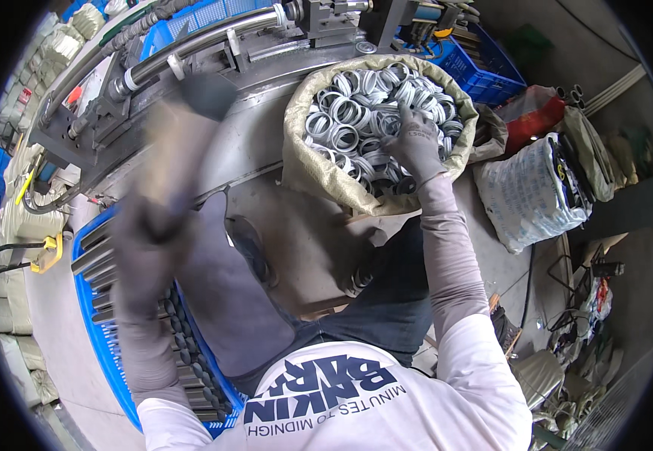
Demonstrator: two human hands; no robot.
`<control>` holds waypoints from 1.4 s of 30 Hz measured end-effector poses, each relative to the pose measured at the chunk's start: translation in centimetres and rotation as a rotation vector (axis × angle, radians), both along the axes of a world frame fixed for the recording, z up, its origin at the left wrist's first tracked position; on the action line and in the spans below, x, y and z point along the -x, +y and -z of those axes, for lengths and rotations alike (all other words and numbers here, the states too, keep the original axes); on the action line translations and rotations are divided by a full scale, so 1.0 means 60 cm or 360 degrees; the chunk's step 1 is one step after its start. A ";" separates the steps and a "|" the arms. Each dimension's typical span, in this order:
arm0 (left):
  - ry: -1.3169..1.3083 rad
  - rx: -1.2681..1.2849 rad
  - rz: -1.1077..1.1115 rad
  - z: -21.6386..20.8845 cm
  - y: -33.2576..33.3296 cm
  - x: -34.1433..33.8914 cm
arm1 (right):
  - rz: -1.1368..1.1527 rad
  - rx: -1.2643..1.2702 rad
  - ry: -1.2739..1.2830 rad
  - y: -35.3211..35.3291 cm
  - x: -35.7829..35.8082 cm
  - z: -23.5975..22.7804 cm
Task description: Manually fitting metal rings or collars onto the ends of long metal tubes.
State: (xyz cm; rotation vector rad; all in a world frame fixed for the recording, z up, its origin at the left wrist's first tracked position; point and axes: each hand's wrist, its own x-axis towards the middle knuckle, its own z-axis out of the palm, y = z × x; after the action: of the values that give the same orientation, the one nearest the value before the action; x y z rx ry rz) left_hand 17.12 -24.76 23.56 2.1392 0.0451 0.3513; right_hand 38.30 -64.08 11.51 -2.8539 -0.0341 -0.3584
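My gloved right hand (416,143) reaches into a woven sack (300,161) of grey metal rings (347,113). Its fingers are stretched out and touch the rings near the middle of the pile. On the other side, my gloved left hand (153,218) is smeared by motion, raised over the blue basket. It is closed on a mallet-like tool (172,143), whose tan length and dark end are blurred, so its exact kind is unclear. The dark end sits close to the machine's rail.
A machine with a long metal shaft (206,52) runs along the back left. Metal tubes (187,353) fill a blue basket (89,293) beside my left leg. Right of the sack stand a blue crate (484,75) and a white bag (525,195). A yellow-handled tool (46,254) lies far left.
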 end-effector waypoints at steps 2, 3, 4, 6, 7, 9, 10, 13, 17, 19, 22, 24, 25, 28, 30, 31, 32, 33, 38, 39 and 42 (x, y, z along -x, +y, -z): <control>-0.0100 -0.0821 0.0221 0.030 -0.033 -0.003 | 0.0041 0.0117 0.0181 -0.001 -0.013 0.003; -0.0148 -0.0868 0.0286 0.051 -0.048 -0.007 | 0.0023 0.0096 0.0154 -0.008 -0.018 0.012; -0.0186 -0.0922 0.0344 0.072 -0.057 -0.004 | -0.0005 0.0068 0.0134 -0.008 -0.017 0.015; -0.0122 -0.0923 0.0341 0.123 -0.051 0.000 | 0.0003 0.0045 0.0098 -0.010 -0.014 0.017; -0.0081 -0.0992 0.0319 0.134 -0.050 0.000 | -0.0071 -0.0075 -0.0062 -0.017 -0.005 0.017; -0.0032 -0.1059 0.0288 0.140 -0.048 0.000 | -0.0225 -0.0263 -0.0370 -0.013 0.019 0.010; -0.0044 -0.1036 0.0284 0.140 -0.048 -0.002 | -0.0231 -0.0261 -0.0366 -0.006 0.034 0.001; -0.0074 -0.1001 0.0282 0.136 -0.047 -0.007 | -0.0703 -0.0709 -0.0585 0.035 0.085 -0.037; -0.0114 -0.0956 0.0270 0.133 -0.045 -0.002 | -0.0980 -0.1325 -0.0313 0.087 0.143 -0.059; -0.0137 -0.0956 0.0294 0.132 -0.045 -0.003 | -0.0969 -0.1893 0.0042 0.108 0.168 -0.063; -0.0126 -0.0971 0.0356 0.127 -0.046 0.002 | -0.0811 -0.2542 0.0655 0.130 0.173 -0.052; -0.0086 -0.0980 0.0387 0.126 -0.044 0.007 | -0.0732 -0.3223 0.0640 0.168 0.178 -0.039; -0.0091 -0.0991 0.0425 0.125 -0.045 0.006 | -0.0939 -0.2811 0.0317 0.177 0.176 -0.016; -0.0117 -0.1002 0.0461 0.126 -0.045 0.004 | -0.1003 -0.2257 0.0137 0.179 0.176 0.042; -0.0135 -0.1000 0.0459 0.129 -0.044 0.005 | -0.0892 -0.2131 0.0261 0.172 0.187 0.039; -0.0157 -0.1024 0.0448 0.132 -0.043 0.006 | -0.0839 -0.2644 0.0517 0.171 0.197 0.016; -0.0180 -0.1047 0.0437 0.134 -0.041 0.007 | -0.0756 -0.3148 0.0787 0.168 0.201 0.004; -0.0178 -0.1044 0.0440 0.134 -0.039 0.005 | -0.0884 -0.2826 0.0864 0.154 0.196 0.002; -0.0055 -0.1030 0.0380 0.125 -0.035 0.004 | -0.1041 -0.2221 0.0671 0.159 0.201 -0.006; -0.0054 -0.1030 0.0379 0.127 -0.038 0.003 | -0.1007 -0.2217 0.0755 0.156 0.200 -0.010; -0.0128 -0.1029 0.0445 0.135 -0.045 0.001 | -0.1140 -0.1917 0.0323 0.181 0.198 0.000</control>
State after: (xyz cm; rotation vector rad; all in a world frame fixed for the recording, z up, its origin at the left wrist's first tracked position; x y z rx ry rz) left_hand 17.09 -27.44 15.46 2.7161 -0.4676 0.3118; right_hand 26.40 -53.20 11.49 -1.5264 -0.5638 0.0783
